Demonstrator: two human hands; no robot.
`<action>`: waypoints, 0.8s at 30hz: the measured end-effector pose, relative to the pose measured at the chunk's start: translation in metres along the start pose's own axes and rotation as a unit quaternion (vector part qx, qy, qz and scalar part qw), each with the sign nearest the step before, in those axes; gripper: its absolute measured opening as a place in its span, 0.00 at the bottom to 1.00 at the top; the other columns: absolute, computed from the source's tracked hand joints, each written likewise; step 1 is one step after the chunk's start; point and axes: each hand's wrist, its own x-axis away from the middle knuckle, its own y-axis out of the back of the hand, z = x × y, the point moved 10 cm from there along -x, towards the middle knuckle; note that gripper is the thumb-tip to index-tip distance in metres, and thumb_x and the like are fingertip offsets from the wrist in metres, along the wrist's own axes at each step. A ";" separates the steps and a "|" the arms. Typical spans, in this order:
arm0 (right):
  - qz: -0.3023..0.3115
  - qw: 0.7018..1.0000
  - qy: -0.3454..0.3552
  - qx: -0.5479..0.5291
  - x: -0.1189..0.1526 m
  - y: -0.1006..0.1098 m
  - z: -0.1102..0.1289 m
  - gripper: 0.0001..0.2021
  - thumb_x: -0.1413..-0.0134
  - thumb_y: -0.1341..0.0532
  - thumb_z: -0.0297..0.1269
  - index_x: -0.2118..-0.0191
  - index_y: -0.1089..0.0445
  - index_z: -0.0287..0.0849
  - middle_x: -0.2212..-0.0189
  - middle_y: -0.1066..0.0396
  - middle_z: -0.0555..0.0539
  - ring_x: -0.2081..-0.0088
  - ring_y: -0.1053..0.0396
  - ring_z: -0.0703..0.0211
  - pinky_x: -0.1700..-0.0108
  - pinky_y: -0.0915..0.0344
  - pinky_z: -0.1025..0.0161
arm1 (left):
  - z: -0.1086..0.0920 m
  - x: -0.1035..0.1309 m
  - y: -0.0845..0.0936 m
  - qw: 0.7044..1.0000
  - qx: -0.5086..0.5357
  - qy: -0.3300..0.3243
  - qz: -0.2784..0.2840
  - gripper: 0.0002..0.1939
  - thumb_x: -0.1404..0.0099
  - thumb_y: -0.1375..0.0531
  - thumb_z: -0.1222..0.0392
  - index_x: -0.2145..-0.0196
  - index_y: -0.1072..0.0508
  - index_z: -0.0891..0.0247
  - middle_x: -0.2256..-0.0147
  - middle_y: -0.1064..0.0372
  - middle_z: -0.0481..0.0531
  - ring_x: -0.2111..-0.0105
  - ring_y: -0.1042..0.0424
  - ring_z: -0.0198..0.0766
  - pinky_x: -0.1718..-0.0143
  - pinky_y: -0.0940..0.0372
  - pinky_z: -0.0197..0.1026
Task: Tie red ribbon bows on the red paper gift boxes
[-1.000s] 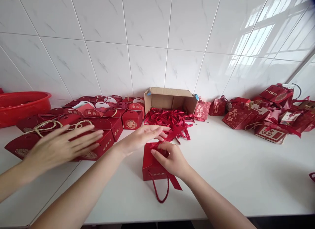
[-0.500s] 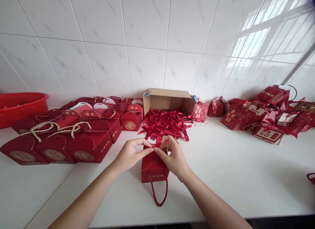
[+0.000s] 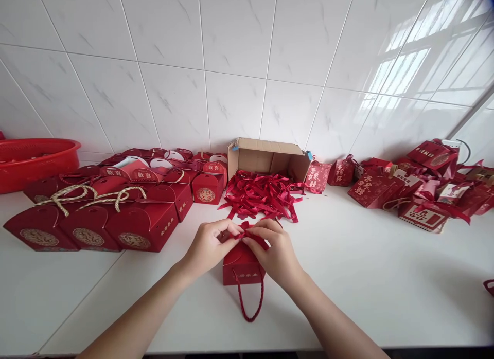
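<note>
A small red gift box (image 3: 244,266) stands on the white table in front of me, with a twisted dark-red cord handle (image 3: 250,318) drooping over its near side. Above its top, my left hand (image 3: 214,246) pinches a red ribbon (image 3: 245,227) between thumb and fingers. My right hand (image 3: 272,246) pinches the same ribbon from the other side, fingertips close to those of the left. The hands cover much of the box's top and of the ribbon, so the shape of any knot cannot be made out.
Behind the box, a heap of red ribbons (image 3: 266,194) spills from an open cardboard box (image 3: 270,161). Rows of red gift boxes (image 3: 141,225) stand at left, beside a red plastic basin (image 3: 38,166). More red boxes (image 3: 424,210) are piled at right. A tiled wall (image 3: 239,102) rises behind.
The ribbon's upright part above my fingers has been drawn down lower and my fingers have curled further around it. The view has shifted slightly; the gift box stays in place.
</note>
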 end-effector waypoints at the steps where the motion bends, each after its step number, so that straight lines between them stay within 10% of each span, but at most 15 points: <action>1: -0.005 1.000 0.005 0.011 0.001 0.000 0.000 0.07 0.46 0.39 0.33 0.65 0.23 0.40 0.64 0.29 0.41 0.61 0.32 0.53 0.58 0.33 0.56 | -0.002 0.000 0.001 1.000 -0.002 -0.011 -0.010 0.05 0.41 0.42 0.67 0.73 0.29 0.62 0.67 0.23 0.52 0.63 0.23 0.39 0.62 0.29 0.38; 13: 0.128 0.965 -0.142 -0.180 0.001 -0.024 -0.029 0.12 0.41 0.43 0.41 0.70 0.26 0.42 0.45 0.37 0.41 0.41 0.42 0.49 0.42 0.47 0.52 | -0.004 -0.002 -0.001 1.000 -0.001 -0.021 -0.022 0.06 0.38 0.44 0.66 0.73 0.33 0.61 0.68 0.25 0.51 0.63 0.25 0.39 0.63 0.29 0.39; 24: 0.063 0.946 -0.205 -0.245 0.008 -0.021 -0.038 0.14 0.46 0.39 0.48 0.68 0.22 0.45 0.49 0.36 0.42 0.45 0.38 0.49 0.47 0.39 0.54 | -0.004 -0.007 -0.003 0.996 -0.042 0.021 0.076 0.08 0.39 0.40 0.57 0.62 0.29 0.59 0.66 0.32 0.50 0.67 0.33 0.36 0.63 0.34 0.39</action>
